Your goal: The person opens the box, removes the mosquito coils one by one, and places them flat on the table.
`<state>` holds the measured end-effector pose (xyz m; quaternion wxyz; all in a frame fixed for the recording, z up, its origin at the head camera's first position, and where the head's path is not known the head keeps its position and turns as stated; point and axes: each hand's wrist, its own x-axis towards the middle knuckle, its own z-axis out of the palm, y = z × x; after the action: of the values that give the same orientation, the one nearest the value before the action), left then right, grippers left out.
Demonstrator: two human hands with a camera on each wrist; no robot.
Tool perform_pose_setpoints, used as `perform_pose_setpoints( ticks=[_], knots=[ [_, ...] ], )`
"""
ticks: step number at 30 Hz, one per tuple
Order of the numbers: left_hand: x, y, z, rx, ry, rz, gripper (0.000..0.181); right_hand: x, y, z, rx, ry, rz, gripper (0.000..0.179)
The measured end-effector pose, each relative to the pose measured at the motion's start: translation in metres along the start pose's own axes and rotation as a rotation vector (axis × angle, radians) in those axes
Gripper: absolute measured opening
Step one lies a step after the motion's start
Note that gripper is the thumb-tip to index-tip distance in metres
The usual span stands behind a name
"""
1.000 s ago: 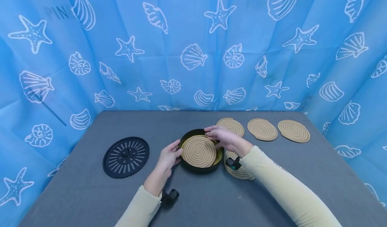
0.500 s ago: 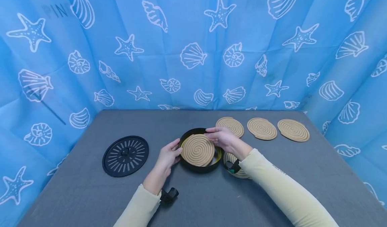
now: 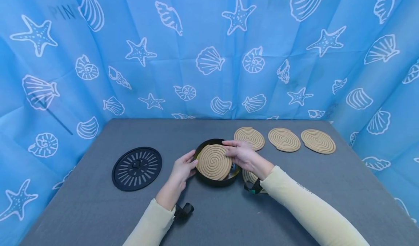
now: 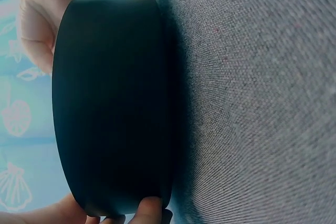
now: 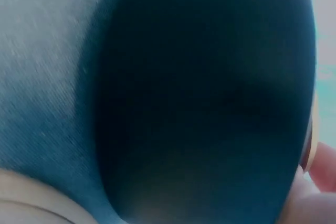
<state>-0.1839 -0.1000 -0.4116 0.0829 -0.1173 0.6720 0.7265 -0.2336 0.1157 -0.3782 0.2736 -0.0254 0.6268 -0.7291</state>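
A round black tin (image 3: 217, 182) stands on the table, its inside partly yellow. My left hand (image 3: 180, 169) grips the tin's left side, thumb at the rim; in the left wrist view its fingers (image 4: 149, 209) curl against the dark wall. A tan mosquito coil (image 3: 213, 163) sits tilted in the tin's mouth, right edge raised. My right hand (image 3: 243, 154) pinches that coil's upper right edge between thumb and fingers. In the right wrist view the dark wall fills the middle, with the coil's thin edge (image 5: 314, 135) beside the fingertips.
A black slotted lid (image 3: 136, 169) lies at the left. Three spiral coils lie at the back right, the outermost coil (image 3: 318, 141) near the table's edge. Another coil (image 3: 247, 177) lies right of the tin, partly under my right wrist. A blue shell-print curtain (image 3: 209, 82) hangs behind.
The held coil has shifted slightly left and tilted, its right edge rising and showing more of the tin's inside. My right fingers moved from the rim area onto the coil's edge. My left hand stayed put.
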Motion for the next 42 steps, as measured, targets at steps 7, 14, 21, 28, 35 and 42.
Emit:
perform_pose_setpoints(
  ticks=[7,14,21,28,35,42],
  knots=[
    [0.000,-0.002,0.001,-0.002,0.008,-0.012,0.047,-0.004,0.004,0.001,-0.027,-0.004,0.014,0.055],
    [0.002,-0.002,0.000,0.001,0.008,-0.001,0.046,-0.006,0.004,-0.001,0.000,0.003,0.003,0.056],
    [0.001,0.000,0.000,0.004,0.021,-0.013,0.046,-0.012,0.000,-0.006,0.032,0.021,-0.013,0.055],
    [0.002,0.001,0.000,0.011,0.019,-0.015,0.046,-0.020,-0.007,-0.016,0.040,-0.011,-0.063,0.057],
    [0.002,0.001,0.001,0.011,0.024,-0.017,0.046,-0.032,-0.013,-0.026,0.058,-0.004,-0.080,0.058],
    [-0.001,0.001,0.000,0.025,0.026,-0.003,0.045,-0.046,-0.018,-0.038,0.071,-0.006,-0.108,0.060]
  ],
)
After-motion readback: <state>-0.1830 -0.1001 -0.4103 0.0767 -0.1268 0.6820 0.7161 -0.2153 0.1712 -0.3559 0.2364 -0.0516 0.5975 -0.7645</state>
